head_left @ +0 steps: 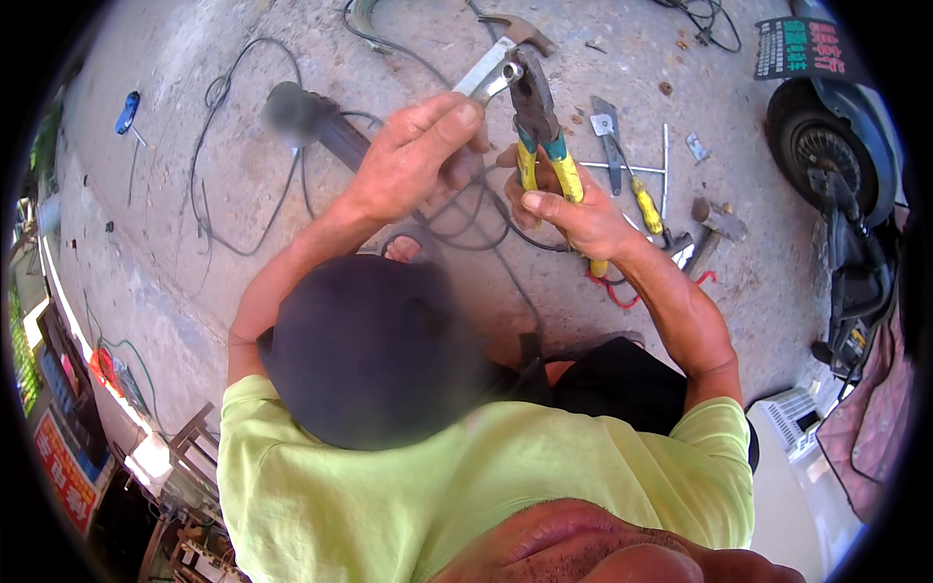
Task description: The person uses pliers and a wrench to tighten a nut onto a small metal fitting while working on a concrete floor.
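Note:
My left hand (418, 146) is closed around a silvery metal piece with a ringed end (507, 72). Right at that end are the dark jaws of the pliers (533, 97), touching or nearly touching it. My right hand (573, 214) grips the pliers by their yellow and teal handles, jaws pointing away from me. A flat pale bar (484, 68) runs from beside my left fingers toward a rusty hammer head (527, 35); I cannot tell whether my hand holds it too. Some left fingers are hidden behind the hand.
Right of my hands lie a yellow-handled screwdriver (646, 206), a T-shaped metal rod (666, 160) and another hammer (719, 220). A dark power tool (335, 136) and black cable (199, 146) are on the left. A blue-handled tool (127, 113) lies farther left; a wheeled vehicle (826, 146) stands right.

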Demonstrator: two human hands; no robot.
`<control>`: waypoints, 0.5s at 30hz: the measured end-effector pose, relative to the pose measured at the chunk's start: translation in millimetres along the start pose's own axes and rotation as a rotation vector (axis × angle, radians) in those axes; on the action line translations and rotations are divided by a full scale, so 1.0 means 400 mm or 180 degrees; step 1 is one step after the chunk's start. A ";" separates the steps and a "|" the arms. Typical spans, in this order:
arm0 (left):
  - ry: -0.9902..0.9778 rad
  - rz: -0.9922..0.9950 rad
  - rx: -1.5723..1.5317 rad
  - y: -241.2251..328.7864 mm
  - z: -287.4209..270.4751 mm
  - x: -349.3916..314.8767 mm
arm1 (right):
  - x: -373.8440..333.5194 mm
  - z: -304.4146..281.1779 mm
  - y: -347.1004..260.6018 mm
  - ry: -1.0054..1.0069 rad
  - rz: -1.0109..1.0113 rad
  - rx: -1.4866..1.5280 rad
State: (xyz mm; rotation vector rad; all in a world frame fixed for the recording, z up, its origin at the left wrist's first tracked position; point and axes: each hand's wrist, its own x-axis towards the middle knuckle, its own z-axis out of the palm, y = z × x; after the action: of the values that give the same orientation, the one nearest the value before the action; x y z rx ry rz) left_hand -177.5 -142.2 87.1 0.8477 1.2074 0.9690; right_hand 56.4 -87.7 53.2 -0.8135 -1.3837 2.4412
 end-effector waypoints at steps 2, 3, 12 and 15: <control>-0.0031 -0.0147 -0.0302 -0.002 0.009 -0.003 | 0.005 0.002 0.008 0.0095 -0.0144 -0.0116; -0.0004 -0.0117 -0.0303 -0.006 0.015 0.001 | 0.007 0.003 0.016 0.0130 -0.0187 -0.0136; -0.0067 0.0189 0.0335 -0.004 0.002 0.025 | 0.000 -0.029 0.014 0.0131 -0.0119 -0.0280; -0.0060 0.0587 0.0716 -0.022 -0.010 0.019 | -0.011 -0.030 -0.003 0.0059 -0.0036 -0.0451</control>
State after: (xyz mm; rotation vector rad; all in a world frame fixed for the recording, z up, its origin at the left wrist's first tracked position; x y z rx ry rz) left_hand -179.5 -138.1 75.6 1.1602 1.2534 0.9814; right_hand 66.8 -80.2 50.8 -0.8545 -1.5641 2.3423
